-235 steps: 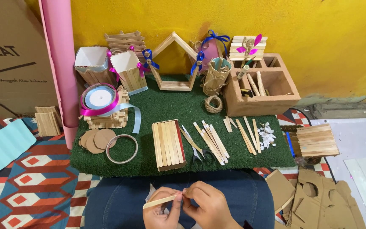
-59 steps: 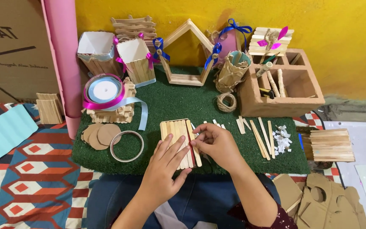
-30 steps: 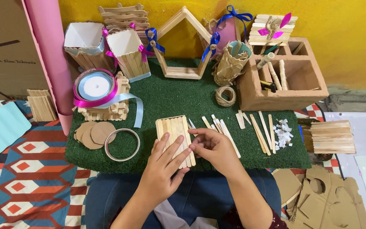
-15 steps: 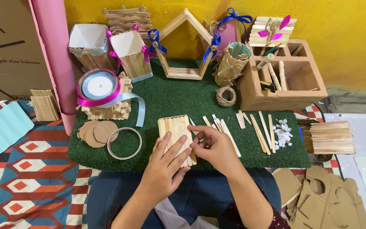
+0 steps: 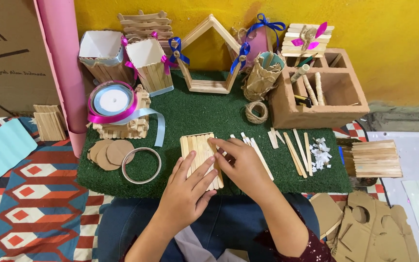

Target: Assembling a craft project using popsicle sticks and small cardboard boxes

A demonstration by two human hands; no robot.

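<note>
Stick panel (image 5: pixel 199 154) (on green mat (image 5: pixel 190 114)) under left hand (image 5: pixel 186 193), right hand (image 5: pixel 241 162).

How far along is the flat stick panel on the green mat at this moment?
Done: a row of craft sticks lies side by side as a flat stick panel on the green mat. In hand: the left hand presses flat on the panel, while the right hand touches its right edge. Left: loose sticks lie unused to the right.
</note>
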